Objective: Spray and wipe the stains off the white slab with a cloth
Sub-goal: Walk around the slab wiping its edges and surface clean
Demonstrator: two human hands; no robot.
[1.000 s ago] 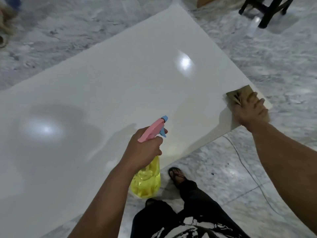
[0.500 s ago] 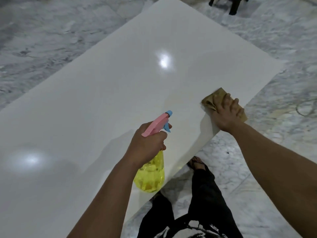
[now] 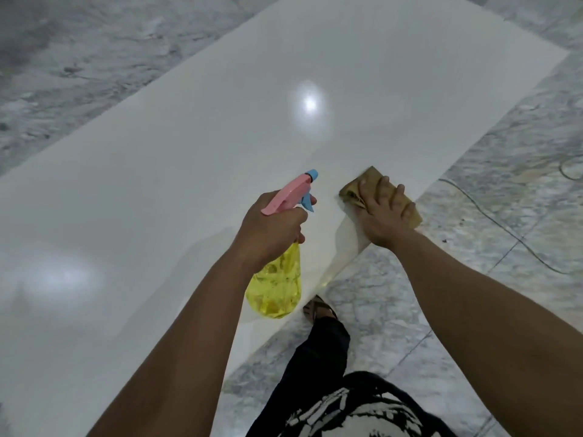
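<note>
**me:** ok, nearest thing first: my foot in a sandal (image 3: 318, 310) is right at the near edge of the white slab (image 3: 195, 146), toes just beside it on the marble floor (image 3: 473, 310). If runoff drips over that edge, polished marble plus a sandal looks like a slip waiting to happen.

**other guy:** what are your hands doing?

**me:** left hand (image 3: 271, 230) is wrapped around the neck of the spray bottle (image 3: 277, 275), fingers curled tight together, one of them on the blue trigger. Yellow body hangs over the slab's near edge, and the nozzle points across the slab, just left of the cloth. Right hand (image 3: 383, 216) is flat on the cloth (image 3: 356, 187), fingers a little spread and pressing it down, right at the near edge.

**other guy:** so what's the worry?

**me:** couple of things. The cloth sits so close to the edge that one stroke toward me could slide it off and my palm goes with it. I'm also leaning weight on that hand, so a wet glossy surface could let it skate. And the bottle's near my right wrist, so a sloppy squeeze may hit my arm instead of the slab.

**other guy:** can you even see the stains?

**me:** honestly no. The slab's so shiny, with a bright lamp reflection (image 3: 310, 104) in the middle, that glare could hide a patch. Further right there's a thin cable (image 3: 492, 219) on the floor, trip risk if I shuffle that way.
</note>
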